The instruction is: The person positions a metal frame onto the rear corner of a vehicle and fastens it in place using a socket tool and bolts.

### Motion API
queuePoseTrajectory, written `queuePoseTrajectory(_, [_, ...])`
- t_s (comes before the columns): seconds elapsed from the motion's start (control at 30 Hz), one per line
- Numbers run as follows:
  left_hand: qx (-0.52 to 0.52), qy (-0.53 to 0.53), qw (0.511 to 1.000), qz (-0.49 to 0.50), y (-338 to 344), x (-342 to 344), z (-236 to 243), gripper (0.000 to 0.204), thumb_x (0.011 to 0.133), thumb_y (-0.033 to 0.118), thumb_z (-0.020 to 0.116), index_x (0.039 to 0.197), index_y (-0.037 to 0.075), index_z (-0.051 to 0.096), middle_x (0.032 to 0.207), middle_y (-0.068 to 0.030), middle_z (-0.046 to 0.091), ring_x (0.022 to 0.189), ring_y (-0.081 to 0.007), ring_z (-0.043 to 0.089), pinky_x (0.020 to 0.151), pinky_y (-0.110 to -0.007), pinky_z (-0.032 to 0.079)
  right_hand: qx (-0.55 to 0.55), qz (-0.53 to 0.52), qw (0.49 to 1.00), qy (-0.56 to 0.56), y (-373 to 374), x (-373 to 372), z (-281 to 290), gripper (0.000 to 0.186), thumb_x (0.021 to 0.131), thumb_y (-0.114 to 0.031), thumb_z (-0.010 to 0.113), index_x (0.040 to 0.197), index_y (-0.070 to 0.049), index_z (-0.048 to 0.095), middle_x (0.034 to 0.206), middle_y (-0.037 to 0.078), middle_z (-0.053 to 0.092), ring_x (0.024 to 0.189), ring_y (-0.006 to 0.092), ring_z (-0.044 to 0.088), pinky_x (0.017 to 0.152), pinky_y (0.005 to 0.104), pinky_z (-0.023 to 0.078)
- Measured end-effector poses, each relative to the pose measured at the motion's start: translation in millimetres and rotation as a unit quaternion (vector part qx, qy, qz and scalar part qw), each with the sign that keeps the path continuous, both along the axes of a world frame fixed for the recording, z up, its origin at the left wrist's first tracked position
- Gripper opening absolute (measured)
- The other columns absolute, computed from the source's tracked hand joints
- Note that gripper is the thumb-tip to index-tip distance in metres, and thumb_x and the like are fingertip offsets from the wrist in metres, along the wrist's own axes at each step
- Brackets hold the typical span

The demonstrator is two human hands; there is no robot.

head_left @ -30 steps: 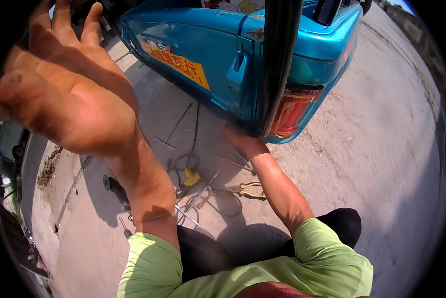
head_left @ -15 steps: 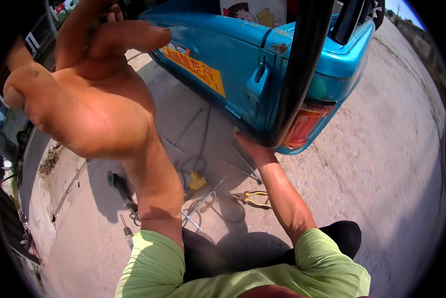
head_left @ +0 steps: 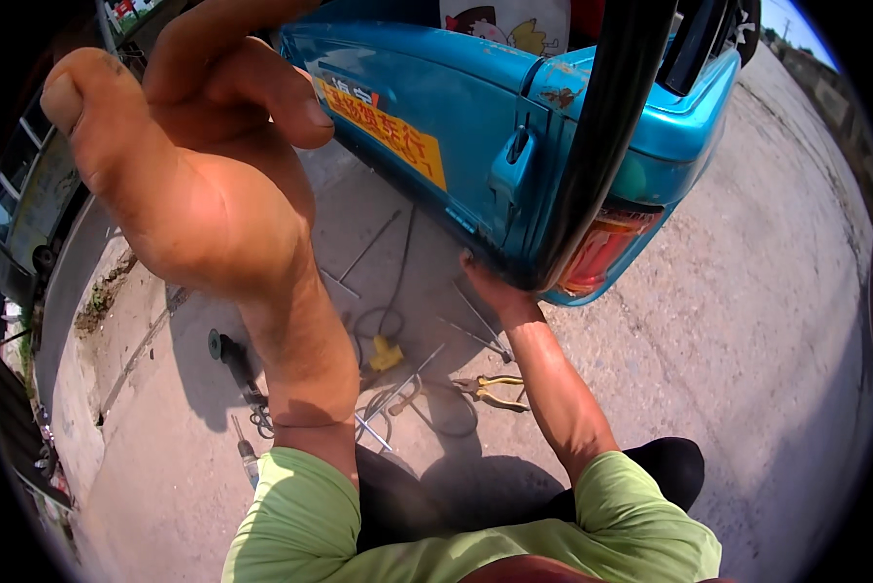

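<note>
My left hand point(head_left: 213, 194) is raised close to the head camera. Its thumb and fingers are apart and partly bent, and nothing shows in it. Lower down, my right hand point(head_left: 496, 287) reaches to the bottom corner of a blue vehicle body point(head_left: 436, 87), touching or nearly touching its lower edge. Most of that hand's fingers are hidden under the body, though one fingertip shows. Above the right hand a black bar point(head_left: 601, 136) slants up past a red tail light point(head_left: 601, 248). A yellow-and-orange sticker point(head_left: 388, 126) covers part of the side panel.
On the concrete lie pliers with yellow handles point(head_left: 499, 392), a yellow fitting point(head_left: 386, 355) with a cable, several metal rods, an angle grinder point(head_left: 234, 360) and a drill-like tool with a long bit point(head_left: 247, 455). A parked vehicle point(head_left: 43, 194) stands at the far left.
My left hand has turned and shifted slightly right, its fingers bending differently. The right hand stays at the vehicle's lower corner. The view has shifted a little.
</note>
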State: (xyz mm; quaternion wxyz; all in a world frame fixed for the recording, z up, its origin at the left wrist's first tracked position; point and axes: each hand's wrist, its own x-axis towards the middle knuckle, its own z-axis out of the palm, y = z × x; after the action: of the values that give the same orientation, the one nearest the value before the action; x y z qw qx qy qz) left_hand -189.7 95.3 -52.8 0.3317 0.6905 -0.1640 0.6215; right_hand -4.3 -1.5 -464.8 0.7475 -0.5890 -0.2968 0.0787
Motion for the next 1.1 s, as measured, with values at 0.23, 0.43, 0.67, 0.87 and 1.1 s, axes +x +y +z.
queuePoseTrajectory(0.23, [0.037, 0.032, 0.994, -0.101, 4, -2, 3, 0.074, 0.109, 0.061, 0.024, 0.155, 0.006, 0.039, 0.09, -0.023, 0.076, 0.054, -0.0159, 0.055, 0.055, -0.032, 0.046, 0.053, -0.022, 0.995, 0.076, 2, -6, 10, 0.052, 0.103, -0.051, 0.039, 0.138, -0.017, 0.057, 0.147, 0.006, 0.057, 0.133, 0.0288, 0.049, 0.107, 0.0527, 0.035])
queuePoseTrajectory(0.43, [0.05, 0.005, 0.99, -0.129, 7, 2, 2, 0.073, 0.109, 0.061, 0.024, 0.157, 0.008, 0.036, 0.098, -0.0247, 0.077, 0.056, -0.0151, 0.057, 0.055, -0.032, 0.047, 0.118, 0.024, 0.978, 0.168, 5, -9, 9, 0.052, 0.104, -0.05, 0.038, 0.139, -0.017, 0.057, 0.148, 0.006, 0.057, 0.134, 0.0278, 0.048, 0.106, 0.053, 0.035])
queuePoseTrajectory(0.67, [0.038, 0.009, 0.992, -0.116, -6, 4, 3, 0.074, 0.109, 0.061, 0.024, 0.161, 0.009, 0.03, 0.103, -0.0258, 0.076, 0.057, -0.0156, 0.059, 0.057, -0.032, 0.049, 0.098, 0.012, 0.989, 0.112, 6, -4, 1, 0.052, 0.105, -0.049, 0.036, 0.14, -0.016, 0.056, 0.148, 0.007, 0.057, 0.135, 0.0272, 0.048, 0.107, 0.0537, 0.035])
queuePoseTrajectory(0.87, [0.051, 0.024, 0.991, -0.118, -7, 3, 6, 0.073, 0.109, 0.061, 0.024, 0.162, 0.011, 0.031, 0.103, -0.0262, 0.076, 0.06, -0.0196, 0.065, 0.059, -0.03, 0.053, 0.055, 0.035, 0.994, 0.086, 1, -1, 6, 0.054, 0.106, -0.049, 0.034, 0.144, -0.016, 0.053, 0.152, 0.007, 0.053, 0.136, 0.0278, 0.047, 0.111, 0.0535, 0.033])
queuePoseTrajectory(1.1, [0.097, -0.144, 0.981, 0.091, 12, 29, 10, 0.069, 0.108, 0.062, 0.021, 0.155, 0.016, 0.042, 0.135, -0.0189, 0.064, 0.125, -0.0305, 0.055, 0.103, -0.053, 0.036, -0.062, 0.037, 0.997, 0.027, -7, 1, 7, 0.055, 0.106, -0.048, 0.036, 0.148, -0.013, 0.047, 0.154, 0.009, 0.05, 0.14, 0.0302, 0.045, 0.117, 0.0509, 0.032])
